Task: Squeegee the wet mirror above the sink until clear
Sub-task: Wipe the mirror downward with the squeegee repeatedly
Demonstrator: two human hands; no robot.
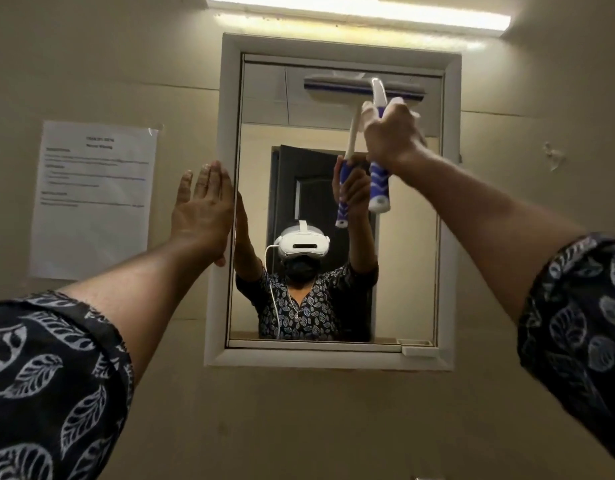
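Our right hand [391,138] was clamped around the blue-and-white handle of the squeegee [379,147], and our left hand [202,209] lay open and flat, fingers together, against the white frame [224,133] at the left edge of the mirror [261,188], holding nothing. We had the squeegee up in the top right part of the glass, above and ahead of us at the reach of the right arm. Its blade [365,90] ran level, side to side, just under the upper edge of the frame, while the handle hung down from it, nearly upright. We judged that the coming stroke turned on this: with the blade across the top and the glass stretching below it, the pull would run straight down towards us, and the right hand was the one placed to make it; the left was well apart from the tool and only steadied the cabinet. We could not tell from here how wet the glass was. A printed sheet [94,199] was taped to the wall left of the mirror, its lines too blurred to read, and we found no brand on the squeegee
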